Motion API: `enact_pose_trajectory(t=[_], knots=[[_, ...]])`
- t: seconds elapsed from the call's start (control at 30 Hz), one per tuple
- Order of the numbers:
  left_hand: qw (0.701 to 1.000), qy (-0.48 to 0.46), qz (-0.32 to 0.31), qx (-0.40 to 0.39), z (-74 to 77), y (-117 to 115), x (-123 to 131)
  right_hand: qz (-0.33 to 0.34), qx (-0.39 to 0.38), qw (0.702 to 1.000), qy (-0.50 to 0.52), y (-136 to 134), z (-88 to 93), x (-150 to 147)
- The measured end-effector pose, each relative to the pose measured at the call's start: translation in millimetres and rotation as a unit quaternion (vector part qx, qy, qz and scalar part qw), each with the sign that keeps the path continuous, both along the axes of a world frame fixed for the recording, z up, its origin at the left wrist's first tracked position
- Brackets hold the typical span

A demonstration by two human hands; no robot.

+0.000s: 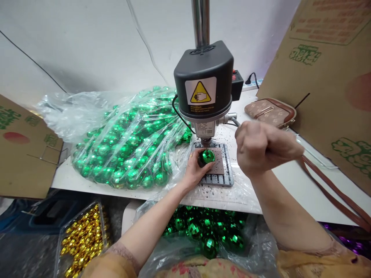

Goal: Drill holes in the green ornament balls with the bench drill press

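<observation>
Green faceted ball (208,156) sits pinched between left hand (194,170) fingertips on the brown pad (219,165), right under the drill press (204,83) spindle; looks light, thin-shelled, slick, so grip its sides gently. Near-round, no clear long axis; which way its neck points I can't tell. Right hand (256,148) is clenched on the feed lever (234,121), up and right of that pinch.

Overhead is blocked by drill head (204,81); left is crowded by ball bag (127,146); table (292,189) is left bare rightward.
</observation>
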State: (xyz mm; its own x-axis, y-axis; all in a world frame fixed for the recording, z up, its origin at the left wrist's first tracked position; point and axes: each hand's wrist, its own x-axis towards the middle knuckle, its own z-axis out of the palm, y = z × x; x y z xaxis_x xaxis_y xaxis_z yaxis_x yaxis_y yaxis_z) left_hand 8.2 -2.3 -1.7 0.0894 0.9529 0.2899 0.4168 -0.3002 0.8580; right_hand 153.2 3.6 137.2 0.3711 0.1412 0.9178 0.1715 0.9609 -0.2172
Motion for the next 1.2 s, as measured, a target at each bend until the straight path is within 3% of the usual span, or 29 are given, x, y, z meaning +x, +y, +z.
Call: enact_pose_trajectory(t=[0.07,0.2,0.3,0.4,0.47,0.5,0.6,0.7,0.8,0.9,0.97,1.07,1.2], knots=[[1.000,0.009,0.023,0.001,2.5,-2.5,2.4,0.008,-0.084,0.996,0.033,-2.6,19.7,-2.5],[0.993,0.083,0.069,0.046,18.0,-27.4,-0.9,0.027,-0.123,0.991,0.043,-2.0,46.9,-3.9],[0.970,0.231,-0.055,0.056,32.0,-62.9,-16.6,0.018,-0.139,0.990,0.027,-1.1,49.8,-3.1],[0.882,0.423,-0.203,0.045,40.8,-96.2,-36.8,0.023,-0.128,0.991,0.028,-0.8,46.8,-3.2],[0.835,0.494,-0.239,0.051,45.0,-106.2,-46.8,0.035,-0.111,0.992,0.039,0.0,45.1,-3.9],[0.830,0.501,-0.237,0.056,47.1,-105.5,-50.0,0.040,-0.107,0.992,0.045,0.6,44.5,-4.2],[0.880,0.434,-0.175,0.083,53.8,-76.5,-53.9,0.049,-0.107,0.991,0.063,2.7,42.9,-4.9],[0.926,0.356,-0.053,0.113,56.5,-16.3,-54.1,0.036,-0.114,0.991,0.064,3.7,40.6,-4.8],[0.919,0.380,0.051,0.094,51.5,47.8,-53.0,0.018,-0.129,0.990,0.056,2.6,38.2,-4.6],[0.909,0.411,0.041,0.057,41.5,90.1,-50.7,0.016,-0.139,0.989,0.050,0.4,36.4,-4.2],[0.911,0.409,0.021,0.052,36.1,102.7,-50.0,0.013,-0.132,0.990,0.043,-0.4,35.6,-3.7],[0.917,0.393,0.031,0.062,34.5,102.8,-52.7,-0.007,-0.120,0.992,0.024,-0.6,34.9,-2.8],[0.969,0.218,0.090,0.074,39.2,77.4,-59.4,-0.015,-0.133,0.991,0.020,-0.5,34.8,-2.3]])
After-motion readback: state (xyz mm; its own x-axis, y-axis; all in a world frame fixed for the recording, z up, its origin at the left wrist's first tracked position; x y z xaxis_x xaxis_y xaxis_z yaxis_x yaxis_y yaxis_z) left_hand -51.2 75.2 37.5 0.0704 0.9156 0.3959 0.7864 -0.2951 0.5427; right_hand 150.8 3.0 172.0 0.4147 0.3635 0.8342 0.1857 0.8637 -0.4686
